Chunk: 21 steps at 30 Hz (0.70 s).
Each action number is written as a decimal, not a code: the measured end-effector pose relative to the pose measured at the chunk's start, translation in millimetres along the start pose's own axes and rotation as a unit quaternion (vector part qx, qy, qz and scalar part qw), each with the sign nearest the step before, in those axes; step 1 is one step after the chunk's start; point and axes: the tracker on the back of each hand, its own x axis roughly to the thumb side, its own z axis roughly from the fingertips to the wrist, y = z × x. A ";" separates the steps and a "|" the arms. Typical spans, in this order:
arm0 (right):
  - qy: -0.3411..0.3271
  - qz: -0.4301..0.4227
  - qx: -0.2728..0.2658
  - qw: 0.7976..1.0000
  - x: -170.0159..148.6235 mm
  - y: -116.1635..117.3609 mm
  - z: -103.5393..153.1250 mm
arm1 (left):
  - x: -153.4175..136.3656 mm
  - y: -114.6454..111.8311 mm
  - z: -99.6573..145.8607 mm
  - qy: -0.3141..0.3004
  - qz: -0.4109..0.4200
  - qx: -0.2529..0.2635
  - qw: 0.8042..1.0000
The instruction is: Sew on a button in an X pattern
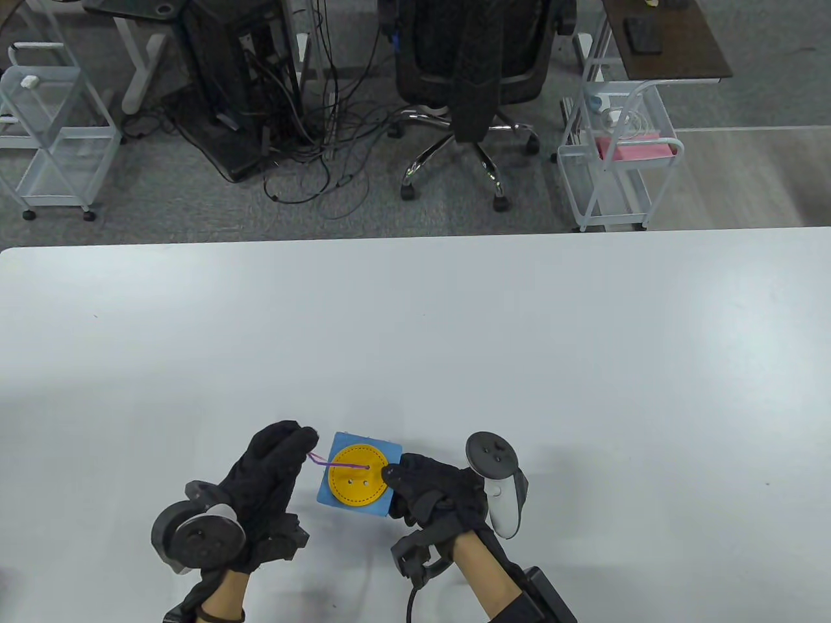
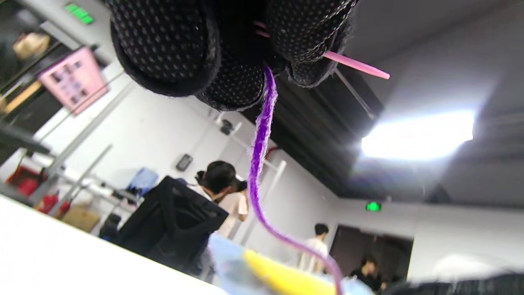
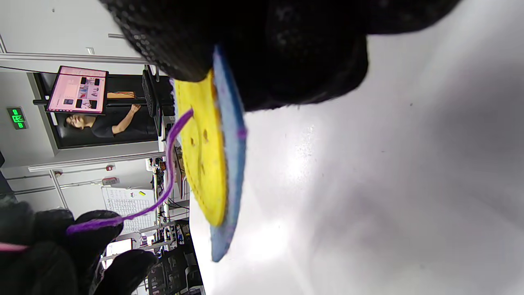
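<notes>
Low in the centre of the table view, I am holding the blue felt square (image 1: 326, 491) with its big yellow button (image 1: 358, 483) just off the white table (image 1: 454, 337). My right hand (image 1: 436, 495) is pinching the square's right edge between curled fingers. My left hand (image 1: 269, 477), just left of it, is pinching a pink needle (image 2: 355, 65) at its fingertips, and the purple yarn (image 2: 259, 155) is running taut from there into one button hole.
</notes>
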 end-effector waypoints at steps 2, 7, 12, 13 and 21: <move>0.000 0.000 0.001 1.000 0.0 0.0 -0.1 | 8.4 -3.2 -0.9 -0.033 -0.064 -0.021 0.997; -0.002 0.000 0.002 1.000 0.1 0.5 -0.4 | 27.4 -16.6 -1.0 -0.110 -0.184 -0.069 0.974; -0.005 0.001 0.001 1.000 0.3 0.7 -0.5 | 33.7 -26.7 0.1 -0.144 -0.215 -0.092 0.962; -0.006 0.001 0.001 1.000 0.3 0.7 -0.6 | 34.3 -28.1 0.3 -0.146 -0.213 -0.095 0.961; -0.007 0.000 -0.001 1.000 0.4 0.7 -0.6 | 38.1 -31.4 0.6 -0.165 -0.227 -0.101 0.955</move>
